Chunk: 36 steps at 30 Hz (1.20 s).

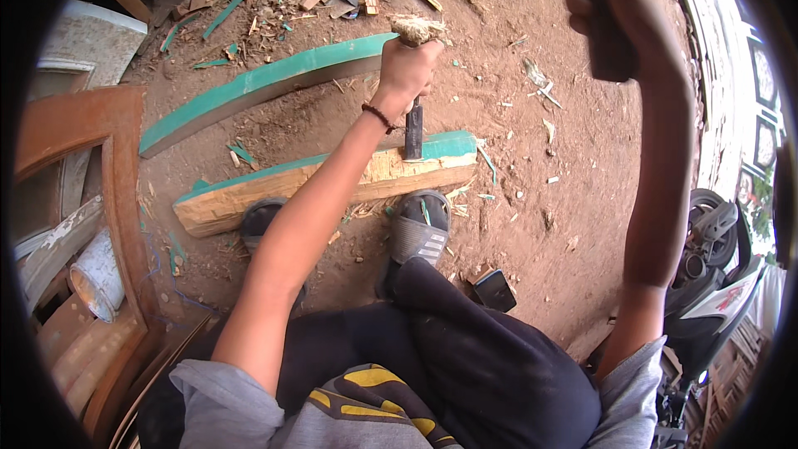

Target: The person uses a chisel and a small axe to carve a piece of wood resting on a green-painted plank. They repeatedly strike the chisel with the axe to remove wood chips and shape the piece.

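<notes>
My left hand (406, 73) is closed around the handle of a chisel (414, 131). Its frayed, pale top end sticks out above my fist. The chisel stands nearly upright, its dark blade set on a wooden beam (324, 185) lying in front of my feet. Green paint covers part of the beam, while the side towards me is bare, roughly cut wood. Raised high at the right, my right hand (647, 21) grips a dark, block-shaped striking tool (611, 37), well apart from the chisel. The far end of that tool and some fingers are hidden or blurred.
A curved green plank (266, 87) lies beyond the beam. Sandalled feet (420, 229) touch the beam's near side. A small dark box-like object (495, 289) sits by my leg. Left are a brown wooden frame (125, 166) and white bucket (98, 276); right, a motorbike (719, 283).
</notes>
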Each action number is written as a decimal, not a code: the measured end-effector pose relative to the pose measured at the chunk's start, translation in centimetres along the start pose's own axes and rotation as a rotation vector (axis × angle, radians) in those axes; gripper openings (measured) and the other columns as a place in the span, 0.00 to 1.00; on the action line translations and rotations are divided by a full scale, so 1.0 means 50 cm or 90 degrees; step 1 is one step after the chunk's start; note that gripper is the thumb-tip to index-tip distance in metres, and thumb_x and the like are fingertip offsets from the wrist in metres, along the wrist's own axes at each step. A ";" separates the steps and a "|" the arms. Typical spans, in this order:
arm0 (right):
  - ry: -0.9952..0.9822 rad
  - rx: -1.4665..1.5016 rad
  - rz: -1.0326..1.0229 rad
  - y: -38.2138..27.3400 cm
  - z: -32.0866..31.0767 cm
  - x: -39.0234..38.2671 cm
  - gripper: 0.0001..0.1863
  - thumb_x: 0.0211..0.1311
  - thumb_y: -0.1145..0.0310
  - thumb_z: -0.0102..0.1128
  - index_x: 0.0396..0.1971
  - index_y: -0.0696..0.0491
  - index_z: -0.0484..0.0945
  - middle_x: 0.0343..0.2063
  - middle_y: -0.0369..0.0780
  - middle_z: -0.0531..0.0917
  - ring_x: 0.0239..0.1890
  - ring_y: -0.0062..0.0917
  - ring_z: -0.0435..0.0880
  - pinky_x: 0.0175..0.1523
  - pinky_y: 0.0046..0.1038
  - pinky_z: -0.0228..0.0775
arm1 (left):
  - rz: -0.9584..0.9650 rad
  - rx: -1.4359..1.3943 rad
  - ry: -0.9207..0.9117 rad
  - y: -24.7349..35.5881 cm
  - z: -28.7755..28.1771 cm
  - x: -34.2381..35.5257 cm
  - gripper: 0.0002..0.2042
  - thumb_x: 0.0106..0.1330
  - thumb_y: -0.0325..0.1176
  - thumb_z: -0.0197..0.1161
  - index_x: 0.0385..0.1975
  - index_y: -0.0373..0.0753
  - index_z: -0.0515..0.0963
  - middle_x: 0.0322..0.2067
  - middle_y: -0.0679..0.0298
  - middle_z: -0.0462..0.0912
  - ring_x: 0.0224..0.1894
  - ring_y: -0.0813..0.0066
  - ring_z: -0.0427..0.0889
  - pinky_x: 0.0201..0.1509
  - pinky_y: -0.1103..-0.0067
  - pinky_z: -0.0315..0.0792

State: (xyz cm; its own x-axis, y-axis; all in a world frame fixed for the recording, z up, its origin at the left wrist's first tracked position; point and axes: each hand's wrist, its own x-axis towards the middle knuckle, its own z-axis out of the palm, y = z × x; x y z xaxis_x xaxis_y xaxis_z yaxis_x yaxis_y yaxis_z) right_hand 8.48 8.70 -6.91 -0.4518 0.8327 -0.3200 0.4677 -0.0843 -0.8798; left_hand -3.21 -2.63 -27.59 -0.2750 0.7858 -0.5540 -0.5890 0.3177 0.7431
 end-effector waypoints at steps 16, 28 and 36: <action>-0.204 0.117 0.240 0.183 0.035 -0.039 0.16 0.69 0.57 0.52 0.41 0.56 0.66 0.20 0.33 0.74 0.15 0.10 0.71 0.17 0.11 0.67 | -0.070 -0.042 -0.001 -0.023 -0.087 -0.007 0.13 0.60 0.30 0.59 0.17 0.45 0.63 0.12 0.75 0.60 0.10 0.87 0.54 0.12 0.82 0.47; 0.139 -0.219 0.355 0.542 -0.065 -0.165 0.21 0.67 0.53 0.53 0.39 0.60 0.75 0.24 0.43 0.81 0.25 0.26 0.81 0.30 0.28 0.75 | -0.039 -0.087 0.022 -0.025 -0.032 -0.005 0.15 0.61 0.30 0.59 0.15 0.46 0.63 0.10 0.77 0.59 0.08 0.88 0.53 0.11 0.84 0.46; -0.080 -0.403 -0.167 0.426 0.210 -0.276 0.20 0.53 0.65 0.69 0.47 0.50 0.77 0.41 0.43 0.75 0.40 0.34 0.77 0.43 0.34 0.73 | -0.054 -0.087 0.045 -0.036 -0.007 -0.008 0.14 0.62 0.32 0.60 0.17 0.46 0.63 0.10 0.77 0.58 0.09 0.87 0.53 0.12 0.83 0.46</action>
State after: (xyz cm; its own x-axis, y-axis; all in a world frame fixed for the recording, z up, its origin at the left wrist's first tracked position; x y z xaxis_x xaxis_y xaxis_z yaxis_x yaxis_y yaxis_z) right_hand 16.70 -10.35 -24.93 -0.6770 0.7093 -0.1963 0.6668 0.4783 -0.5715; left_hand -2.30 -3.70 -28.81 -0.2697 0.7190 -0.6406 -0.7088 0.3021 0.6374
